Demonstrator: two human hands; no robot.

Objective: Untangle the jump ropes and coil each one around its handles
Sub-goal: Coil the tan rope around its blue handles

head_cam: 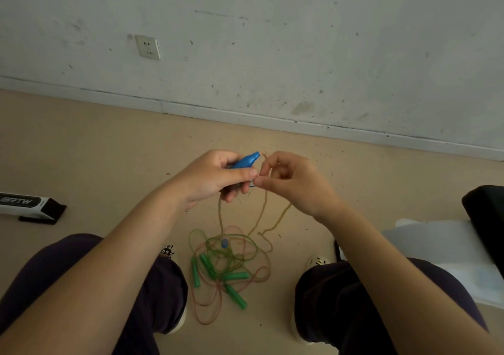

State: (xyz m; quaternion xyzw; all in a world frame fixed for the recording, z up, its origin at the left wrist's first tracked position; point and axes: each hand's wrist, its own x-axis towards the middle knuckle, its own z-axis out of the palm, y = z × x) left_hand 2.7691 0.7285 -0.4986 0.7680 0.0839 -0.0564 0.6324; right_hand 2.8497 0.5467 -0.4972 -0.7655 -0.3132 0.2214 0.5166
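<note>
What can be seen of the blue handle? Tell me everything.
The blue handle looks like smooth, glossy plastic, thick in the body and tapering to a narrow tip. It is held above the floor, tilted, tip pointing up and to the right. The left hand grips its body, hiding the lower end. A tan rope leaves the tip, where the right hand pinches it, and hangs in loops toward the floor. Whether rope is already wound on it cannot be told.
</note>
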